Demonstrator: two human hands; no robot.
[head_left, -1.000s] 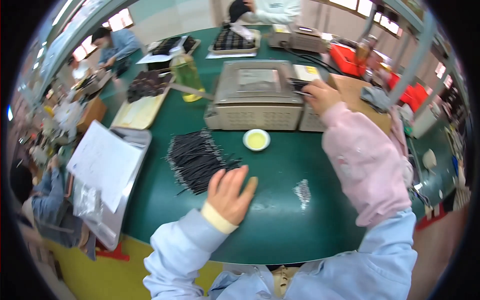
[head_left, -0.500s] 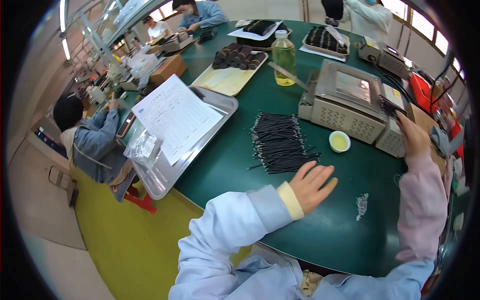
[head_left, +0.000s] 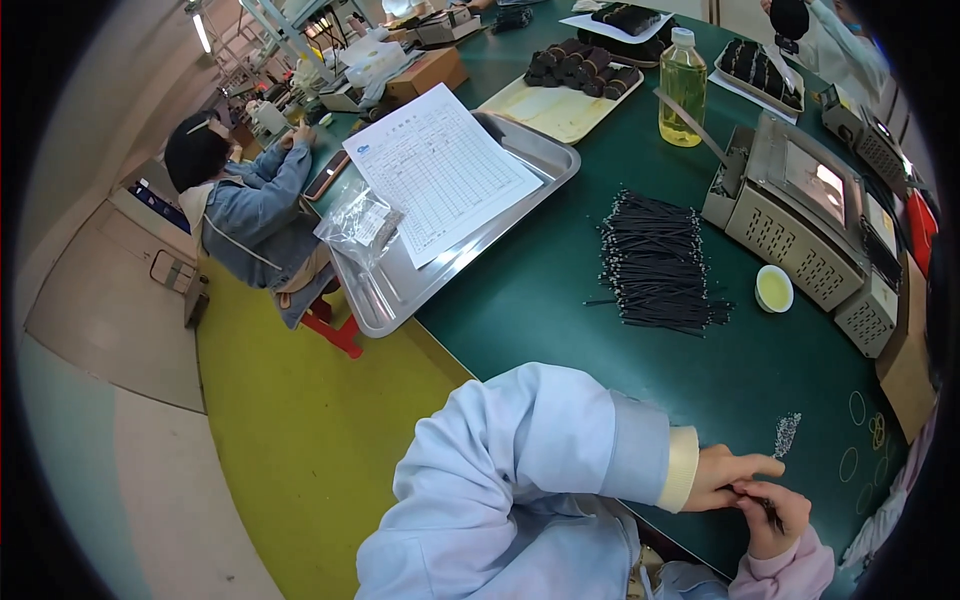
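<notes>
Low over the near right table edge, my left hand (head_left: 725, 478) and my right hand (head_left: 775, 517) meet at the fingertips. A short dark end of black wires (head_left: 771, 513) shows within my closed right hand; the rest is hidden by the fingers. One finger of my left hand stretches out toward a small pile of silvery bits (head_left: 788, 434), while its others curl against my right fingers. What those hold, if anything, is hidden. Farther off lies a wide stack of black wires (head_left: 655, 262) with silvery ends. Right of it sits a white cup (head_left: 774, 289) of yellowish liquid.
A metal box machine (head_left: 790, 215) stands at the right, a bottle of yellow liquid (head_left: 682, 90) behind. Rubber bands (head_left: 848, 465) lie near the right edge. Left is a metal tray (head_left: 470, 262) with a printed sheet (head_left: 440, 175) and plastic bag (head_left: 362, 225). A person (head_left: 245, 205) sits beyond.
My right hand has come back from the machine's right side to the near edge. My left hand has moved right and nearer to meet it. The view has swung right.
</notes>
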